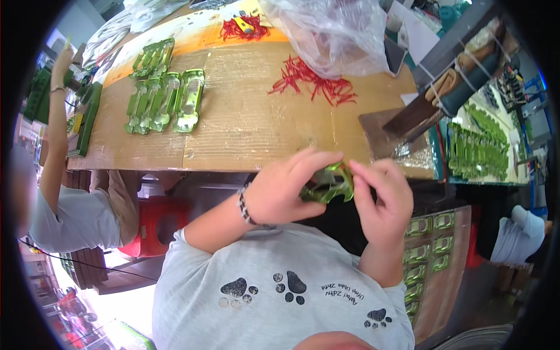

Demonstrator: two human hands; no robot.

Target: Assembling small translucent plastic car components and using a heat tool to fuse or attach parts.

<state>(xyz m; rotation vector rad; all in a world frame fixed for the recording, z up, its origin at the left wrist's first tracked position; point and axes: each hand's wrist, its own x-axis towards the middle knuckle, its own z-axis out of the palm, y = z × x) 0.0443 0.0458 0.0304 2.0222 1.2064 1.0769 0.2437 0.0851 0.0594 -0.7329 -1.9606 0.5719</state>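
My left hand (283, 188) is wrapped round a shiny green toy car body shell (331, 185), held in front of my chest just off the table's near edge. At the shell's right end, the thumb and fingers of my right hand (385, 198) are pinched together. A trace of red shows by those fingertips, but what they grip is too small to make out. Ahead on the table lies a loose heap of thin red strips (318, 86). More green car shells (189, 102) stand side by side on the left of the tabletop.
A cardboard-covered table (245, 116) spreads ahead. Farther back are a clear plastic bag (332, 35) and a yellow utility knife (244, 24) on more red strips. A metal stand (402, 125) rises at right. Below it, a board (452, 280) carries green shells. People sit at both sides.
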